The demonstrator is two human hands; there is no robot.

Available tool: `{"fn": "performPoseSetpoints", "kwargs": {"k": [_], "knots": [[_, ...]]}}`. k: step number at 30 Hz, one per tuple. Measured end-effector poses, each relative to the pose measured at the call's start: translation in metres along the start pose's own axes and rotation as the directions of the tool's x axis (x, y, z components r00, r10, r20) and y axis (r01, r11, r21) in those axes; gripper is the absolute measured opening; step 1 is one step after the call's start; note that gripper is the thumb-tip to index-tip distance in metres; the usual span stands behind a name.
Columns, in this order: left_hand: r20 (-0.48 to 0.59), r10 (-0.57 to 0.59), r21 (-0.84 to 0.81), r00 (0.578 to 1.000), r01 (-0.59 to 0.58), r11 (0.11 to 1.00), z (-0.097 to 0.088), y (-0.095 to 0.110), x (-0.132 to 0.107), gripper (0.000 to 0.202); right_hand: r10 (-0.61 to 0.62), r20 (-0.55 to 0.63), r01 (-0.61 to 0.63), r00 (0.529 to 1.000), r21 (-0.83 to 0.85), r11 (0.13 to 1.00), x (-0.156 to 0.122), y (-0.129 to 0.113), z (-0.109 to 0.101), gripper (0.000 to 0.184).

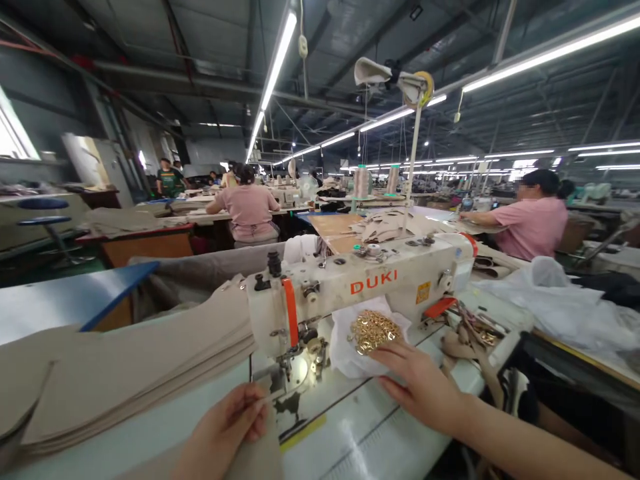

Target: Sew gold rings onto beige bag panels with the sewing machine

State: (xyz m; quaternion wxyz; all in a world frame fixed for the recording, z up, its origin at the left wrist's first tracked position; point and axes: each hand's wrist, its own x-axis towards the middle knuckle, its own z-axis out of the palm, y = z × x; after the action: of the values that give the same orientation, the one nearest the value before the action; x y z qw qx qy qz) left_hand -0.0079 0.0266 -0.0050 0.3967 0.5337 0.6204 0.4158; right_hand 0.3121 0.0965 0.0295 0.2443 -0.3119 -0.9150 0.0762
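A white DUKI sewing machine (380, 280) stands on the pale table (360, 433) before me. My left hand (227, 427) is closed in a pinch on the edge of a beige cut piece (260, 453) lying just in front of the needle (286, 368). My right hand (417, 383) reaches into a white plastic bag (350, 353) under the machine arm, fingers curled at a heap of small gold metal rings (373, 330). Whether those fingers grip a ring is hidden.
A tall stack of beige cut pieces (130, 367) lies left of the machine. Loose straps and buckles (470, 333) sit at its right end, beside crumpled white plastic (565, 300). Thread cones (361, 181) stand behind. People in pink shirts (250, 210) work at other tables.
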Motion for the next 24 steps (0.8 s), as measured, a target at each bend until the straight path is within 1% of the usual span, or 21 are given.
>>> {"fn": "performPoseSetpoints", "kwargs": {"k": [2, 4, 5, 6, 9, 10, 11, 13, 16, 19, 21, 24], "knots": [[-0.003, -0.005, 0.000, 1.000, 0.005, 1.000, -0.001, 0.000, 0.001, 0.035, 0.028, 0.042, -0.027, 0.999, -0.037, 0.999, 0.003, 0.005, 0.003, 0.040], [-0.014, -0.004, -0.006, 1.000, 0.004, 1.000, 0.000, 0.002, 0.002, 0.036, 0.025, 0.075, -0.020, 0.997, -0.069, 0.997, 0.011, 0.003, 0.015, 0.045], [-0.019, -0.005, -0.009, 1.000, 0.004, 1.000, 0.000, 0.003, 0.003, 0.036, 0.023, 0.085, -0.015, 0.996, -0.086, 0.996, 0.017, 0.002, 0.022, 0.044], [-0.023, -0.007, -0.012, 1.000, 0.007, 1.000, 0.000, 0.003, 0.003, 0.036, 0.020, 0.096, -0.010, 0.995, -0.107, 0.994, 0.023, 0.000, 0.029, 0.039], [-0.045, -0.024, -0.023, 0.999, 0.023, 0.999, -0.001, 0.002, 0.001, 0.035, 0.024, 0.153, 0.006, 0.988, -0.189, 0.982, 0.041, 0.000, 0.043, 0.015], [-0.056, -0.033, -0.027, 0.998, 0.031, 0.999, -0.002, 0.001, 0.001, 0.036, 0.025, 0.166, 0.011, 0.986, -0.213, 0.977, 0.045, 0.001, 0.044, 0.014], [-0.067, -0.042, -0.031, 0.997, 0.040, 0.999, -0.002, 0.000, 0.001, 0.037, 0.024, 0.168, 0.016, 0.985, -0.229, 0.973, 0.049, 0.003, 0.044, 0.017], [-0.089, -0.055, -0.032, 0.995, 0.052, 0.998, -0.002, 0.000, 0.001, 0.039, 0.018, 0.144, 0.016, 0.989, -0.231, 0.973, 0.053, 0.007, 0.041, 0.020], [-0.095, -0.062, -0.014, 0.994, 0.061, 0.998, 0.000, 0.003, 0.002, 0.037, 0.037, 0.086, -0.018, 0.996, -0.205, 0.979, 0.056, 0.012, 0.031, 0.019], [-0.098, -0.065, 0.007, 0.993, 0.066, 0.998, 0.002, 0.008, 0.001, 0.034, 0.086, 0.092, -0.064, 0.992, -0.220, 0.973, 0.065, 0.014, 0.026, 0.019], [-0.101, -0.070, 0.018, 0.992, 0.072, 0.997, 0.003, 0.009, 0.000, 0.033, 0.111, 0.124, -0.079, 0.986, -0.240, 0.968, 0.074, 0.016, 0.028, 0.017], [-0.098, -0.076, 0.033, 0.992, 0.080, 0.996, 0.003, 0.008, -0.001, 0.033, 0.141, 0.171, -0.095, 0.975, -0.255, 0.962, 0.088, 0.020, 0.039, 0.014]]}}
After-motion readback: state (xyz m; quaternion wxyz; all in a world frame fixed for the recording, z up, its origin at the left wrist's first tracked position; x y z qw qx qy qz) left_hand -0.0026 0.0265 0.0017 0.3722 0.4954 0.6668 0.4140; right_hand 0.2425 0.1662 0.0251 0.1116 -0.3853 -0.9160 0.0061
